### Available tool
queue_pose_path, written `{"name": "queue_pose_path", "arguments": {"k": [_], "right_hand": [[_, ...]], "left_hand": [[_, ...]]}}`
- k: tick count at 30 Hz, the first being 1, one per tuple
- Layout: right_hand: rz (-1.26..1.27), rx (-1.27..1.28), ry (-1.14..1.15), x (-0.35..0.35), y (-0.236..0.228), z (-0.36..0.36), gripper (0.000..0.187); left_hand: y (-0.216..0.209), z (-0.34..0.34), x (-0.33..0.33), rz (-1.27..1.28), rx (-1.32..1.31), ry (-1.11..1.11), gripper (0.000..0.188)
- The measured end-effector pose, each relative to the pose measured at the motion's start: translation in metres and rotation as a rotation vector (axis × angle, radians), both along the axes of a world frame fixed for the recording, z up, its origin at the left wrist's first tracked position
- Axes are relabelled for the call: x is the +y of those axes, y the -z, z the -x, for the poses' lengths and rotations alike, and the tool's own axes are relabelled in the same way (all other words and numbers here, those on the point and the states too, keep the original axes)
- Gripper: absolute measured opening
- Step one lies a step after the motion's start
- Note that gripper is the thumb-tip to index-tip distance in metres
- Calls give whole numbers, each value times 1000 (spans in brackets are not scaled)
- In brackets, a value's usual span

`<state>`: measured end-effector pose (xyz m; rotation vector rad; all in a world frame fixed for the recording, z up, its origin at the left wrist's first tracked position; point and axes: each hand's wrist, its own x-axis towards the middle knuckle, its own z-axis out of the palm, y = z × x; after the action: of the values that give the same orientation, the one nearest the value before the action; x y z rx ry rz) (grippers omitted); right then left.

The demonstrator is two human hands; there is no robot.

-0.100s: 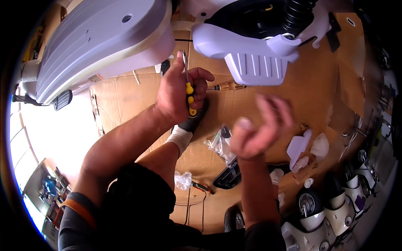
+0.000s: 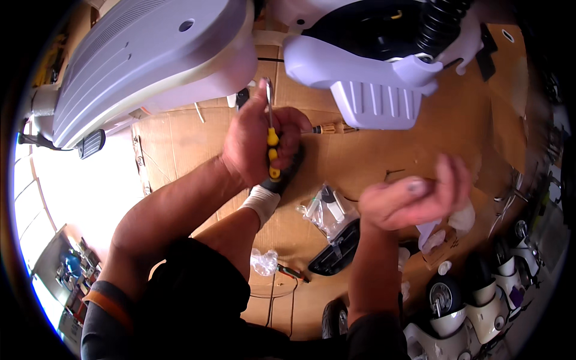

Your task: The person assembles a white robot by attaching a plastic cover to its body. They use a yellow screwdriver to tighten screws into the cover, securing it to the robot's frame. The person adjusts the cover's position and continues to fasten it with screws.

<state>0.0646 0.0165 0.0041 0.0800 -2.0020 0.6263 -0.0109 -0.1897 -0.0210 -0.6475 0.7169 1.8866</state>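
My left hand (image 2: 245, 143) is wrapped round a screwdriver (image 2: 273, 137) with a yellow and black handle, its metal shaft pointing away from me along my thumb. It hovers over the cardboard, just short of a large lavender plastic body panel (image 2: 156, 67). My right hand (image 2: 409, 203) is in the air to the right, its fingers stretched out and a little blurred, with nothing seen in it. Beyond it lies a ribbed lavender footrest part (image 2: 377, 108). A second screwdriver (image 2: 327, 129) with a brownish handle lies near my left fingers, its tip hidden behind them.
Cardboard (image 2: 171, 144) covers the floor. Around my feet lie a clear plastic bag of parts (image 2: 329, 211), a black tray-like part (image 2: 336, 251), crumpled plastic (image 2: 264, 262) and a screwdriver with a dark green handle (image 2: 292, 273). Several white scooter bodies with wheels (image 2: 443, 296) stand at the lower right.
My right hand has swung to the right, its fingers now pointing more to that side. My left hand keeps its hold on the screwdriver. The whole view has shifted slightly.
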Motion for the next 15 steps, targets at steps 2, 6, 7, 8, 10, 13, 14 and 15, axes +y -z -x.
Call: {"name": "queue_pose_path", "arguments": {"k": [2,6,7,8,10,13,14,15], "right_hand": [[-107,56,72,-3,11,50,26],[-176,93,212,-13,29,77,16],[-168,102,157,-14,31,78,17],[-143,108,145,-15,31,80,17],[-92,138,134,-12,28,85,17],[119,-64,18,-1,20,45,27],[285,-140,60,-1,24,32,31],[187,-195,224,9,31,21,34]], "left_hand": [[0,-4,4,-38,-56,85,90],[3,-16,13,-18,-62,125,89],[3,-18,15,20,-42,115,89],[2,-16,16,29,11,117,89],[-3,-4,21,54,168,96,90],[-4,3,17,39,415,138,101],[-6,3,15,70,484,160,103],[-8,2,19,87,550,190,105]]}}
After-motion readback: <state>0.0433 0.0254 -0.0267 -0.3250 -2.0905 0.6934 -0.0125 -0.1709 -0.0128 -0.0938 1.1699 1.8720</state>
